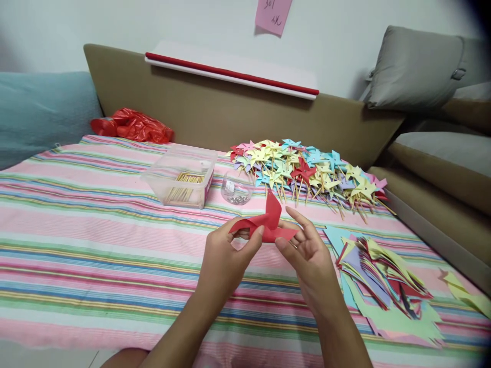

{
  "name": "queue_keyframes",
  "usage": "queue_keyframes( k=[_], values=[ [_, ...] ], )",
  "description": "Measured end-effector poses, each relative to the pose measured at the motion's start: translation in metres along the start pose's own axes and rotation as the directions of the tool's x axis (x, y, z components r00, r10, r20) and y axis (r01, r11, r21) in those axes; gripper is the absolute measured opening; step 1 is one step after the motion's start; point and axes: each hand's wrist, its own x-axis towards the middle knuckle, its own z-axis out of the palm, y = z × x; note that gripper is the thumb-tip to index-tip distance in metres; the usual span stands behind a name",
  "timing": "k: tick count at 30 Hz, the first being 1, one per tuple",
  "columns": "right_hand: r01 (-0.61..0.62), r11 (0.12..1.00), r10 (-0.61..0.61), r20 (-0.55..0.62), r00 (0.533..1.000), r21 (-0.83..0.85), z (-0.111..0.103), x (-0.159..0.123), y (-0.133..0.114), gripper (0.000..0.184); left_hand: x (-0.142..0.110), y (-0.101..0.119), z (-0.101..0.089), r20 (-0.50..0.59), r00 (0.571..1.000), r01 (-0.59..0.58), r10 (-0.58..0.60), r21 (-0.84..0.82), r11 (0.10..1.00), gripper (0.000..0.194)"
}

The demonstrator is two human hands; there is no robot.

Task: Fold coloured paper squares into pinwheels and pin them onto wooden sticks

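A red paper pinwheel (270, 221) is held up in front of me, between both hands. My left hand (235, 244) pinches it near the centre, thumb on the front and fingers behind. With thumb and fingers, my right hand (305, 241) grips the lower right blade, its index finger raised off the paper. One blade points upward, and no stick shows on this pinwheel. Just beyond my hands is a round clear dish (237, 190) with small metal pieces in it. To its left, a clear plastic box (153, 179) contains wooden sticks (179, 194).
Finished pinwheels on sticks (307, 171) are heaped at the back right. Stacked coloured paper (378, 276) lies at the right with a dark tool on it, and a yellow paper piece (464, 292) beside it. A red plastic bag (134, 126) sits back left. Cushions (418, 66) rise at the right.
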Motion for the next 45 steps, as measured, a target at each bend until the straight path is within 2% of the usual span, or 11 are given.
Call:
queue_keyframes(
  k=[4,7,10,15,23,28,35,40,45],
  values=[
    [0.003,1.0,-0.003,-0.028,1.0,-0.018,0.002,0.002,0.006,0.061,0.0,0.001,0.0,0.056,0.997,-0.057,0.052,0.087,0.995,0.016],
    [-0.002,1.0,0.002,-0.055,0.998,0.004,0.003,0.002,0.009,0.057,0.001,0.002,-0.001,0.114,0.993,0.025,-0.036,0.098,0.995,0.024],
    [-0.038,0.999,0.039,-0.072,0.997,0.018,0.003,0.003,0.009,0.059,0.002,0.001,-0.002,0.185,0.973,0.135,-0.14,0.042,0.99,0.029],
    [-0.085,0.996,0.087,-0.09,0.992,0.027,0.001,0.004,0.011,0.059,0.004,-0.001,-0.003,0.231,0.949,0.217,-0.213,0.007,0.976,0.033],
    [-0.096,0.977,0.135,-0.202,0.97,0.191,0.004,0.007,0.015,0.06,0.005,-0.001,0.003,0.3,0.926,0.314,-0.23,-0.269,0.911,0.022],
    [-0.08,0.978,0.12,-0.206,0.971,0.193,0.01,0.004,0.013,0.058,0.003,-0.006,0.008,0.257,0.93,0.336,-0.262,-0.31,0.889,0.02],
    [-0.082,0.98,0.122,-0.224,0.967,0.179,0.012,0.003,0.012,0.056,0.002,-0.009,0.013,0.259,0.933,0.335,-0.251,-0.363,0.869,0.019],
    [-0.077,0.985,0.111,-0.223,0.968,0.155,0.012,0.004,0.014,0.053,-0.001,-0.002,0.015,0.149,0.96,0.273,-0.238,-0.293,0.916,0.019],
    [-0.079,0.989,0.105,-0.211,0.972,0.126,0.014,0.004,0.016,0.051,-0.006,-0.003,0.021,0.054,0.96,0.277,-0.273,-0.298,0.914,0.024]
  ],
)
